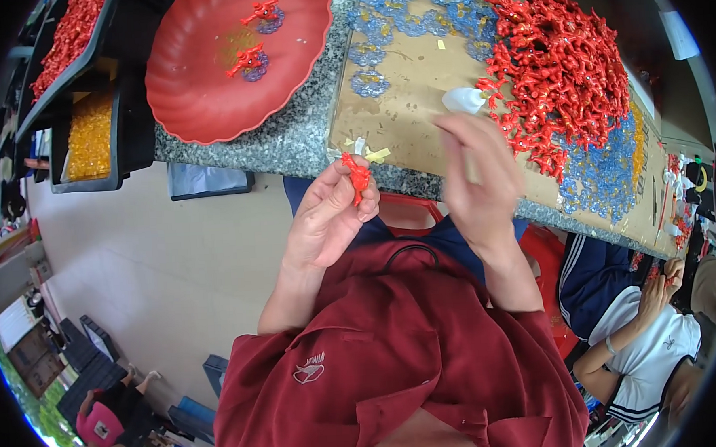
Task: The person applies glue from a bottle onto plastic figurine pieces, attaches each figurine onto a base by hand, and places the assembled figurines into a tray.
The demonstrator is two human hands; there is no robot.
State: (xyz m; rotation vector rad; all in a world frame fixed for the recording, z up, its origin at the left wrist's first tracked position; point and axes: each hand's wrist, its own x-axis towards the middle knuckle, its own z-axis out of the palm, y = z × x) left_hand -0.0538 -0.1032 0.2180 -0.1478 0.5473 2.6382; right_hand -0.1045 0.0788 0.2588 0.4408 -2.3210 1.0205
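My left hand (325,217) is closed on a small glossy red plastic figure (357,177), pinched upright between thumb and fingers just off the table's front edge. My right hand (484,180) is over the cardboard sheet (403,79), smeared by motion, so I cannot see whether its fingers grip anything. Beyond its fingertips lies a white rounded object (465,99), perhaps a small bottle. A large heap of similar red figures (560,67) is to the right of it. Clear blue flower-shaped pieces (369,83) lie along the sheet's far side, and more (598,178) lie below the heap.
On the left, a red scalloped plate (198,110) carries two red figures on blue pieces. Black bins beside it hold amber pieces (90,136) and red figures (69,36). Yellow scraps (379,155) lie near the granite edge. A co-worker (639,338) sits at the right.
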